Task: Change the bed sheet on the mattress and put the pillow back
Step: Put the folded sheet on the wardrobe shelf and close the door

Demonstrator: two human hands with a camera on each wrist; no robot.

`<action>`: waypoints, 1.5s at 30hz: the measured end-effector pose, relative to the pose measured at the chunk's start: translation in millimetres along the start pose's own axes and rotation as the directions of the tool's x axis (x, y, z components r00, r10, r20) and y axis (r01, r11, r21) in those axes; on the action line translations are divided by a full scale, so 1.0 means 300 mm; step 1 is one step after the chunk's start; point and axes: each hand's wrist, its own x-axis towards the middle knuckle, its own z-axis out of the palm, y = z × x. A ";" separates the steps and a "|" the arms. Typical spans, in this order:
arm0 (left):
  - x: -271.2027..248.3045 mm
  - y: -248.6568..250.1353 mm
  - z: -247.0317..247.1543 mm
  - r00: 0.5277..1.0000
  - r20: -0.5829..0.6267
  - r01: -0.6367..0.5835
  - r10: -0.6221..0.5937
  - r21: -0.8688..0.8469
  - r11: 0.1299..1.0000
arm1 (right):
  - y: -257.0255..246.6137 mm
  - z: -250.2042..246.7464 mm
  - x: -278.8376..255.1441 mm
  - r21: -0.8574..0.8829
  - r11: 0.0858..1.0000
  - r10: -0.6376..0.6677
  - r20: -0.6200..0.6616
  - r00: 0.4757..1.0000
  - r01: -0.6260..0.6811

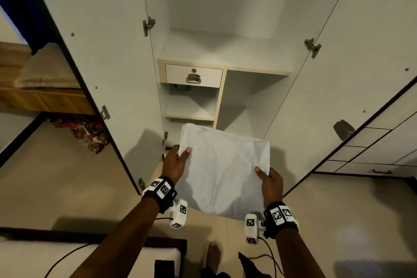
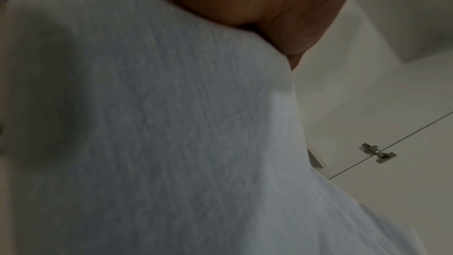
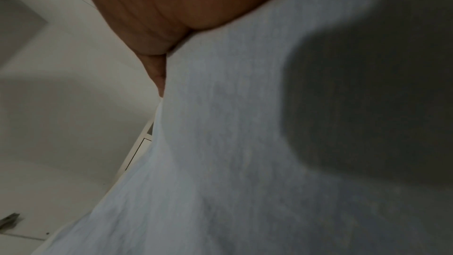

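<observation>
A folded white bed sheet is held flat in front of the open wardrobe, low down by its bottom shelves. My left hand grips the sheet's left edge, thumb on top. My right hand grips its right edge, thumb on top as well. In the left wrist view the sheet fills most of the picture under the palm. The right wrist view shows the sheet the same way below the palm. A tan pillow lies on the wooden bed at far left.
The wardrobe's two doors stand open on either side of me. Inside are a small drawer with a metal handle and bare shelves. A red patterned cloth lies on the floor by the bed. My bare foot shows below.
</observation>
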 end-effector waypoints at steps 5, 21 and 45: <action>0.269 0.078 0.118 0.999 -0.001 -0.053 0.053 -0.007 0.999 | -0.070 0.057 0.279 0.067 0.998 -0.016 -0.014 1.000 0.017; 1.098 0.414 0.450 0.981 0.006 -0.192 0.193 -0.046 0.980 | -0.425 0.245 1.132 0.154 0.983 -0.100 -0.022 0.995 0.102; 2.231 0.844 0.748 0.957 0.126 -0.292 0.263 0.434 0.852 | -0.974 0.626 2.265 -0.112 0.981 -0.161 -0.021 0.987 0.158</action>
